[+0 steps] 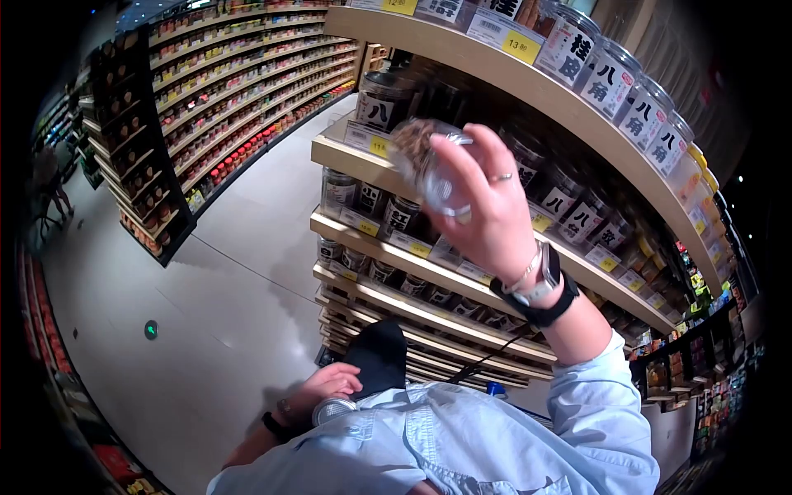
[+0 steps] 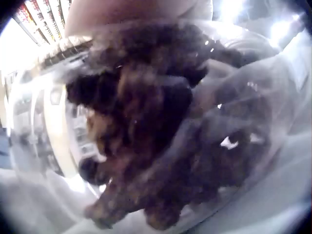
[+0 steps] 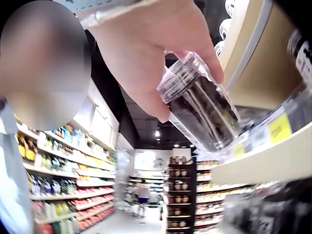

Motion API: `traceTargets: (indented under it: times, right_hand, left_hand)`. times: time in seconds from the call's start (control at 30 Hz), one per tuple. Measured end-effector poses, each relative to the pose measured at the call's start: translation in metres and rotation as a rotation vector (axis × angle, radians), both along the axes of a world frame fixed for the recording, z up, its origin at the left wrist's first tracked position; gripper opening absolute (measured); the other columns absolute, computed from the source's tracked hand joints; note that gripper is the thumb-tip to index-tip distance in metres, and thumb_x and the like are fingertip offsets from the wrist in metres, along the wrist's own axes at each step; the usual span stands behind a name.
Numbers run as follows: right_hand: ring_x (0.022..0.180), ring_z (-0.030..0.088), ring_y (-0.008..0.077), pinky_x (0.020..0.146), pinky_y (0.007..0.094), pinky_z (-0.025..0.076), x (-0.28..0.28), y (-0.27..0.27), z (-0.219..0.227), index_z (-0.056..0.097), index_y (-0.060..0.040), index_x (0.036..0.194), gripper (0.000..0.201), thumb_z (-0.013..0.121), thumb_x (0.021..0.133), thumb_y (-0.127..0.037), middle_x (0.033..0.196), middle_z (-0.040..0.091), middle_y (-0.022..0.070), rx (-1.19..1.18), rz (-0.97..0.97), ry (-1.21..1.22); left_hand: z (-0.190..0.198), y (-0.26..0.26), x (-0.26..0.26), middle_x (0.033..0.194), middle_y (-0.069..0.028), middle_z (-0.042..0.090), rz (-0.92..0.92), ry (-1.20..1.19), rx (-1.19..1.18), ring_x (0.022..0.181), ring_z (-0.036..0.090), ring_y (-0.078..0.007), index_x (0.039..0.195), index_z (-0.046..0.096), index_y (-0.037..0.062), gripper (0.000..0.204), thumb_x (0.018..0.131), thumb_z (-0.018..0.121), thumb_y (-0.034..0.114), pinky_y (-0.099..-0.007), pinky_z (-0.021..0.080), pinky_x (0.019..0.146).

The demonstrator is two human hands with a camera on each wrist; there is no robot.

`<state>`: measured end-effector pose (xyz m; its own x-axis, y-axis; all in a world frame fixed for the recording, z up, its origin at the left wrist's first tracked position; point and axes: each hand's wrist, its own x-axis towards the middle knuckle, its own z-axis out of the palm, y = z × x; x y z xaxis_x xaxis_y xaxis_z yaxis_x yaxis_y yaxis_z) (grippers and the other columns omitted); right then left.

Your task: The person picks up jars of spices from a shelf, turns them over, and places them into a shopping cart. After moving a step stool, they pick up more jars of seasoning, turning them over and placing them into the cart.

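Observation:
My right hand (image 1: 487, 202) grips a clear plastic jar (image 3: 202, 109) by its lid end, thumb on one side and fingers on the other. Dark brown dried pieces fill the jar, which tilts in front of the shelf edge. Down by the waist is my left hand (image 1: 332, 384), its fingers relaxed near a black-clad leg (image 1: 378, 355). A second clear jar sits between that wrist and the light blue shirt (image 1: 470, 437), its round lid (image 1: 334, 409) showing. In the left wrist view this jar's brown lumpy contents (image 2: 146, 126) fill most of the picture.
Curved wooden shelves (image 1: 462, 285) hold rows of labelled spice jars (image 1: 606, 78) with yellow price tags (image 1: 521, 47). Pale floor (image 1: 223, 305) lies to the left, before another stocked shelf wall (image 1: 256, 91). Far down the aisle stands a person (image 3: 142, 197).

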<state>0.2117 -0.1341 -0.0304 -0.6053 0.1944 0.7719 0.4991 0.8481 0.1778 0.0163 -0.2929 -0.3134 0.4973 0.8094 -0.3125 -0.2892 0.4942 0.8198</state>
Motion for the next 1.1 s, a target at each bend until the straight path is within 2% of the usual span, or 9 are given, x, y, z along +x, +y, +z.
traceTargets:
  times: [0.1, 0.27, 0.33, 0.43, 0.57, 0.63, 0.67, 0.77, 1.1]
  right_hand:
    - [0.096, 0.048, 0.0358, 0.073, 0.0387, 0.050, -0.004, 0.034, 0.009, 0.045, -0.0159, 0.120, 0.075, 0.071, 0.052, -0.001, 0.115, 0.040, 0.0188, 0.190, -0.149, 0.025]
    - [0.106, 0.045, 0.0350, 0.089, 0.0372, 0.041, -0.016, 0.098, 0.023, 0.041, -0.0108, 0.126, 0.066, 0.069, 0.066, -0.018, 0.116, 0.044, 0.0235, -0.243, -0.328, -0.030]
    - [0.108, 0.045, 0.0363, 0.091, 0.0383, 0.040, -0.016, 0.130, 0.020, 0.043, -0.0097, 0.125, 0.060, 0.066, 0.071, -0.024, 0.116, 0.046, 0.0239, -0.154, -0.239, -0.087]
    - [0.107, 0.046, 0.0365, 0.091, 0.0385, 0.039, -0.021, 0.137, 0.028, 0.044, -0.0103, 0.124, 0.057, 0.065, 0.072, -0.023, 0.114, 0.048, 0.0227, -0.285, -0.521, -0.164]
    - [0.097, 0.054, 0.0342, 0.077, 0.0421, 0.047, -0.024, 0.114, 0.022, 0.055, -0.0075, 0.105, 0.032, 0.058, 0.075, -0.019, 0.108, 0.051, 0.0214, -0.059, -0.543, -0.023]
    - [0.089, 0.057, 0.0336, 0.073, 0.0418, 0.048, -0.026, 0.106, 0.020, 0.057, -0.0063, 0.097, 0.024, 0.054, 0.077, -0.020, 0.100, 0.056, 0.0207, -0.117, -0.540, -0.003]
    - [0.087, 0.057, 0.0335, 0.074, 0.0409, 0.048, -0.026, 0.108, 0.018, 0.058, -0.0056, 0.095, 0.024, 0.053, 0.078, -0.021, 0.097, 0.057, 0.0200, -0.305, -0.536, -0.098]
    - [0.087, 0.058, 0.0335, 0.075, 0.0398, 0.047, -0.021, 0.124, 0.005, 0.059, -0.0029, 0.091, 0.027, 0.051, 0.080, -0.027, 0.093, 0.060, 0.0184, -0.501, -0.483, -0.158]
    - [0.096, 0.054, 0.0357, 0.084, 0.0374, 0.043, -0.034, 0.135, 0.003, 0.054, -0.0023, 0.108, 0.041, 0.045, 0.085, -0.035, 0.105, 0.056, 0.0207, -0.605, -0.549, -0.032]
  left_hand:
    - [0.009, -0.018, -0.011, 0.113, -0.0170, 0.051, -0.088, -0.099, -0.018, 0.103, 0.049, -0.0208, 0.123, 0.033, -0.0064, 0.049, 0.088, 0.041, 0.027, -0.0303, 0.034, 0.095]
    - [-0.003, -0.026, -0.031, 0.124, -0.0139, 0.045, -0.113, -0.183, -0.125, 0.116, 0.041, -0.0187, 0.129, 0.030, -0.0026, 0.058, 0.083, 0.051, 0.025, -0.0283, 0.030, 0.098]
    - [-0.012, -0.025, -0.044, 0.130, -0.0127, 0.039, -0.347, -0.041, 0.635, 0.120, 0.037, -0.0197, 0.131, 0.028, 0.0022, 0.073, 0.073, 0.068, 0.021, -0.0317, 0.028, 0.100]
    - [-0.008, -0.028, -0.050, 0.129, -0.0103, 0.040, -0.379, 0.218, 0.757, 0.117, 0.040, -0.0198, 0.131, 0.031, 0.0062, 0.086, 0.059, 0.078, 0.015, -0.0340, 0.031, 0.098]
    - [0.002, -0.034, -0.046, 0.123, -0.0094, 0.046, -0.315, 0.208, 0.618, 0.111, 0.045, -0.0194, 0.126, 0.037, 0.0059, 0.084, 0.055, 0.080, 0.019, -0.0335, 0.035, 0.094]
    - [0.037, -0.033, -0.047, 0.114, -0.0076, 0.051, -0.226, 0.476, 0.502, 0.104, 0.049, -0.0181, 0.119, 0.045, 0.0065, 0.074, 0.055, 0.080, 0.017, -0.0331, 0.038, 0.091]
    - [0.006, -0.025, -0.060, 0.109, -0.0062, 0.053, -0.211, 0.290, 0.450, 0.102, 0.050, -0.0173, 0.113, 0.049, 0.0047, 0.070, 0.053, 0.083, 0.019, -0.0324, 0.038, 0.090]
    - [0.037, -0.007, -0.074, 0.111, -0.0060, 0.051, 0.140, 0.024, 0.379, 0.104, 0.048, -0.0173, 0.122, 0.038, 0.0018, 0.091, 0.048, 0.086, 0.023, -0.0327, 0.037, 0.092]
    - [0.210, 0.064, -0.089, 0.120, -0.0128, 0.043, 0.678, 0.453, 1.143, 0.112, 0.043, -0.0219, 0.127, 0.029, -0.0001, 0.098, 0.048, 0.081, 0.029, -0.0354, 0.034, 0.096]
